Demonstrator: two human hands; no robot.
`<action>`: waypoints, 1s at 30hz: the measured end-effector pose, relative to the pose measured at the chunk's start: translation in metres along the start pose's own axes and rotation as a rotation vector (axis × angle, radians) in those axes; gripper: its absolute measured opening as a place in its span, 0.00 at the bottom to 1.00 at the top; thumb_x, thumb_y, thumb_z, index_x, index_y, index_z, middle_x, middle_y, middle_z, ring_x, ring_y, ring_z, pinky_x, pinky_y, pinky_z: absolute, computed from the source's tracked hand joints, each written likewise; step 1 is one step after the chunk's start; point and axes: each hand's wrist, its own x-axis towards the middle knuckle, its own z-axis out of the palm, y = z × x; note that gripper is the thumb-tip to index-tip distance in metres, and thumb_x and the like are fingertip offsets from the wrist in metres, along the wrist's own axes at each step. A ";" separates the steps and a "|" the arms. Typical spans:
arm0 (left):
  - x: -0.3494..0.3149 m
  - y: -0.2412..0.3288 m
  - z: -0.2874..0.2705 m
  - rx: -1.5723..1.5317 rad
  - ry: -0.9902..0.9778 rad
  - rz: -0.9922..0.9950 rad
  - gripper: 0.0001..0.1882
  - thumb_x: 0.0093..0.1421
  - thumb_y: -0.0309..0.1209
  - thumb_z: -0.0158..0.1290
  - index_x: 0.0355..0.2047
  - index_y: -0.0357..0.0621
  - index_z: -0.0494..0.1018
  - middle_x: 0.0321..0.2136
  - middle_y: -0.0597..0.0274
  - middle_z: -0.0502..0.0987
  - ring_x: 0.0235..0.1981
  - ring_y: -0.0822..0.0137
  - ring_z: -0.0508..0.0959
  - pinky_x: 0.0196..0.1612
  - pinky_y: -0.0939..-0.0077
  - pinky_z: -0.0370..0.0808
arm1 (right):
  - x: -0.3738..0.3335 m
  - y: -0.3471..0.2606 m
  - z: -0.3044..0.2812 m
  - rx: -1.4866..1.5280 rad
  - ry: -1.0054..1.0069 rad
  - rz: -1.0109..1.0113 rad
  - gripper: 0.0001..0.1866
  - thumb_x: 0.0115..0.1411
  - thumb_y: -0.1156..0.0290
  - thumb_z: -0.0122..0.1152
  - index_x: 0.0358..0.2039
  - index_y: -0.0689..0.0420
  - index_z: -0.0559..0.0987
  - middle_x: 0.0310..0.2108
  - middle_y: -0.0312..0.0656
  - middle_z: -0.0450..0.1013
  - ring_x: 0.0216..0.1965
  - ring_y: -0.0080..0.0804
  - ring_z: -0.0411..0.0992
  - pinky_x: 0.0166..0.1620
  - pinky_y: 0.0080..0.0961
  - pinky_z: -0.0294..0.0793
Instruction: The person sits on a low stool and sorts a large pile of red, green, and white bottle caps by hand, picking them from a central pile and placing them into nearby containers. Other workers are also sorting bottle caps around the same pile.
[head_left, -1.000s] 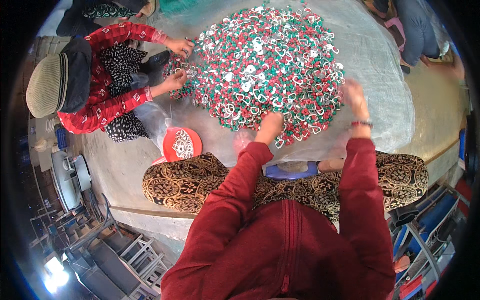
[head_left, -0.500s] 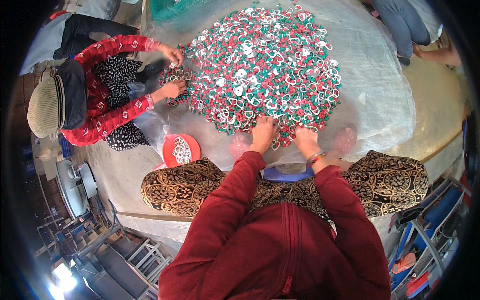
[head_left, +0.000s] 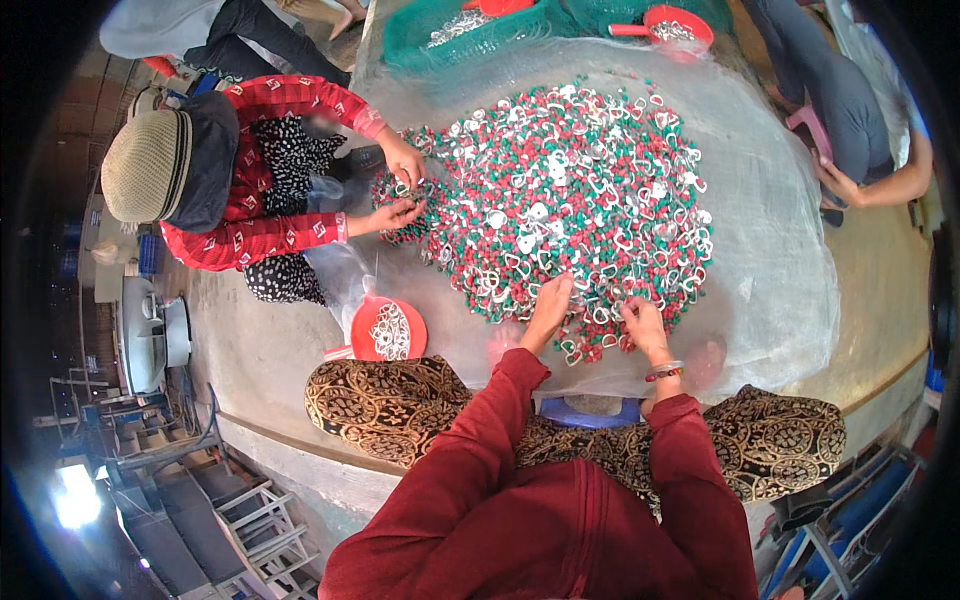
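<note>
A wide pile of small red and green pieces mixed with white rings and discs [head_left: 560, 200] lies on a clear plastic sheet [head_left: 775, 250] in front of me. My left hand [head_left: 550, 308] is at the pile's near edge, its fingers drawn together among the pieces. A short way to its right, my right hand [head_left: 645, 325], with a beaded bracelet [head_left: 664, 374] at the wrist, is closed in a pinch over the near right edge. What either hand pinches, if anything, is too small to make out. Loose white rings and red pieces lie between my hands.
A red handled scoop [head_left: 418, 322] with white rings stands left of my knee. On the left a co-worker in a red checked sleeve [head_left: 290, 238] handles pieces. Green net baskets [head_left: 405, 40] and another red scoop [head_left: 700, 32] are at the back. Another person's hand [head_left: 845, 188] shows at right.
The view has shifted, bringing the back baskets and scoops into sight. My hands have moved somewhat apart at the pile's near edge. The co-worker's hands stay at the pile's left side.
</note>
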 end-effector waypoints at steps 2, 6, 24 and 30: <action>-0.014 0.076 0.021 -0.588 -0.113 -0.245 0.15 0.61 0.37 0.45 0.27 0.38 0.70 0.25 0.60 0.71 0.30 0.61 0.75 0.35 0.62 0.76 | 0.019 0.022 -0.007 0.472 -0.049 0.058 0.14 0.57 0.61 0.56 0.33 0.60 0.74 0.34 0.46 0.74 0.28 0.36 0.76 0.25 0.36 0.75; -0.025 0.085 0.008 -1.046 -0.268 -0.253 0.09 0.57 0.34 0.50 0.29 0.40 0.69 0.31 0.53 0.74 0.33 0.59 0.77 0.31 0.66 0.79 | 0.009 0.009 -0.009 1.276 -0.147 0.013 0.15 0.57 0.60 0.56 0.35 0.59 0.72 0.38 0.47 0.74 0.36 0.41 0.76 0.25 0.26 0.75; -0.011 0.025 0.054 1.144 -0.188 0.269 0.19 0.47 0.38 0.61 0.35 0.39 0.72 0.35 0.49 0.70 0.37 0.48 0.76 0.38 0.55 0.74 | 0.015 0.007 -0.045 1.358 0.036 0.051 0.08 0.54 0.72 0.54 0.36 0.55 0.72 0.24 0.33 0.68 0.21 0.19 0.64 0.19 0.15 0.58; 0.012 0.041 0.019 0.611 0.012 0.224 0.21 0.53 0.45 0.56 0.20 0.36 0.75 0.16 0.52 0.72 0.17 0.62 0.71 0.25 0.69 0.69 | 0.016 0.010 -0.038 1.056 0.147 0.103 0.06 0.56 0.71 0.55 0.34 0.55 0.73 0.22 0.31 0.67 0.18 0.17 0.63 0.17 0.14 0.57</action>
